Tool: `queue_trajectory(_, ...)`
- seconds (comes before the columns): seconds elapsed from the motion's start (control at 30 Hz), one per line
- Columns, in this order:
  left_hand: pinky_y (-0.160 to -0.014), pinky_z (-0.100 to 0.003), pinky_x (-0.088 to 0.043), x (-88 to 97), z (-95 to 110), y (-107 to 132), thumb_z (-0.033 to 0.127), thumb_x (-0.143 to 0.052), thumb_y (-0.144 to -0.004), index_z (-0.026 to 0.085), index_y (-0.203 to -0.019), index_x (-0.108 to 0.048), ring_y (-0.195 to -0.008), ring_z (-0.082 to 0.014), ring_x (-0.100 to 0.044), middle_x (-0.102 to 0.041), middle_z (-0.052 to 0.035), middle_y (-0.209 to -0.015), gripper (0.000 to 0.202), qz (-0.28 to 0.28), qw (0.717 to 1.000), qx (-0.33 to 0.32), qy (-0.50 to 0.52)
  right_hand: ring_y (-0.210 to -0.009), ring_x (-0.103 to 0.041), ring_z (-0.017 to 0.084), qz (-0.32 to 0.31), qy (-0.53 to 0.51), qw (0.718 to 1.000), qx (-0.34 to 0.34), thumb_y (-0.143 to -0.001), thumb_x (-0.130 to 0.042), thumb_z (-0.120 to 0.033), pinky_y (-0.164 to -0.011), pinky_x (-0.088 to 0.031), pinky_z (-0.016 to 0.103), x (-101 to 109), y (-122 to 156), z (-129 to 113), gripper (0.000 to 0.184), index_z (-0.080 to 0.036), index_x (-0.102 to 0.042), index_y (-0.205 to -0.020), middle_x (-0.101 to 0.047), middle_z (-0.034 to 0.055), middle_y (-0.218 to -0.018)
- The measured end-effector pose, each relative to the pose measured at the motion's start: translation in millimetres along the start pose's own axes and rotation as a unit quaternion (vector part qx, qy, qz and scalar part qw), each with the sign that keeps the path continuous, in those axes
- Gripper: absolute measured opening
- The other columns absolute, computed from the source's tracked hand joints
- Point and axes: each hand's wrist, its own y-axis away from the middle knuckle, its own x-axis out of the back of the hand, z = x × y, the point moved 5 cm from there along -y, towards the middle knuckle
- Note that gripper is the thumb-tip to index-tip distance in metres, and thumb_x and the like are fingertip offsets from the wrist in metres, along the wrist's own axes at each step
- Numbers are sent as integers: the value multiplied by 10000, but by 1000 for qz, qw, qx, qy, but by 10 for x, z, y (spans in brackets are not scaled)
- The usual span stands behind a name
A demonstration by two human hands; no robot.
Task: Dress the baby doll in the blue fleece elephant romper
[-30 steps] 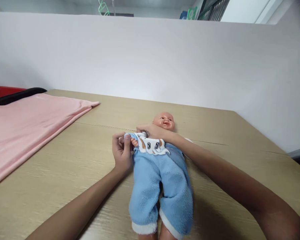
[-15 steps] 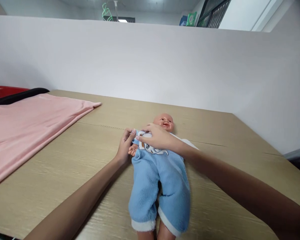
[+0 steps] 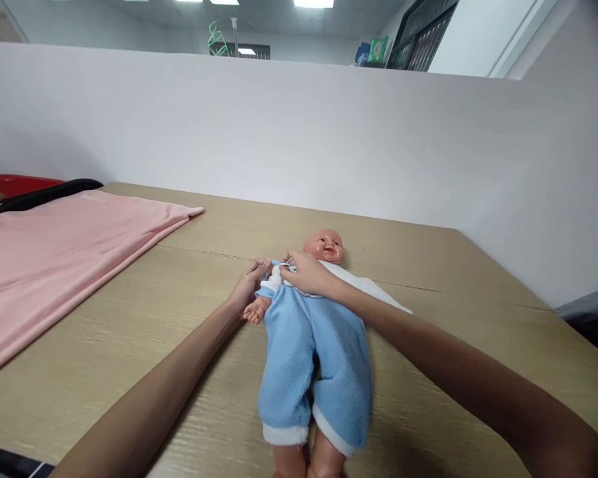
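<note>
A baby doll (image 3: 324,244) lies on its back on the wooden table (image 3: 144,312), head away from me. It wears a light blue fleece outfit (image 3: 308,358) with white cuffs. My left hand (image 3: 251,282) pinches the outfit's upper edge at the doll's shoulder, just above the doll's bare hand (image 3: 255,312). My right hand (image 3: 303,272) is closed on the same upper edge at the doll's chest, below the chin. A white cloth (image 3: 373,289) shows under the doll beside my right forearm.
A pink cloth (image 3: 54,252) lies spread over the table's left part. Behind it are a black strap-like object (image 3: 44,194) and a red container (image 3: 14,184). A white partition wall (image 3: 299,133) runs along the table's far edge and right side.
Both hands have moved up the doll's chest with the outfit's top edge, towards the neck. The printed bib patch is no longer visible. The doll's left hand now sticks out of the sleeve.
</note>
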Motion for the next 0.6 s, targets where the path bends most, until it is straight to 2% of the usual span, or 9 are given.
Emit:
queue_trajectory(0.13, -638, -235, -475, 2, -35, -29, 635, -994, -689, 191, -926, -688, -697, -115, -593, -672, 29, -827, 589, -20, 1000, 3, 0, -1204, -677, 303, 46, 48, 998, 7, -1061, -571, -222, -971, -454, 354, 12, 92, -84, 193, -152, -711, -1174, -774, 184, -1265)
queue_trajectory(0.2, -679, -240, -497, -7, -45, -46, 655, -993, -682, 192, -935, -681, -724, -119, -613, -697, 24, -858, 613, -31, 1000, 2, -5, -1236, -666, 330, 58, 67, 996, -3, -1067, -551, -210, -983, -444, 374, 28, 125, -121, 200, -140, -706, -1174, -755, 218, -1295)
queue_trajectory(0.3, -671, -245, -492, -32, -58, -74, 661, -1003, -661, 200, -930, -676, -710, -121, -615, -720, 22, -861, 626, -48, 999, 4, -20, -1001, -739, 311, 45, 73, 996, -33, -1062, -538, -183, -823, -447, 360, 34, 113, -106, 214, -122, -684, -1206, -804, 197, -1132)
queue_trajectory(0.37, -649, -240, -467, -56, -59, -79, 653, -998, -681, 200, -901, -678, -690, -116, -597, -708, 27, -830, 597, -61, 998, 1, -31, -927, -753, 307, 37, 71, 996, -51, -1061, -544, -188, -761, -430, 354, 40, 74, -57, 217, -111, -677, -1214, -819, 190, -1081)
queue_trajectory(0.47, -675, -235, -463, -92, -46, -58, 638, -993, -708, 187, -866, -691, -721, -116, -597, -694, 26, -819, 565, -76, 996, -11, -43, -1011, -761, 319, 38, 63, 995, -63, -1072, -561, -237, -775, -440, 347, 54, 16, 25, 233, -99, -682, -1216, -825, 205, -1126)
queue_trajectory(0.6, -736, -235, -495, -98, -18, -8, 607, -987, -747, 190, -953, -703, -804, -130, -632, -728, 11, -919, 545, -93, 994, -18, -52, -1071, -754, 305, 48, 53, 996, -60, -1071, -562, -264, -830, -467, 340, 59, 32, 57, 248, -114, -693, -1219, -825, 184, -1173)
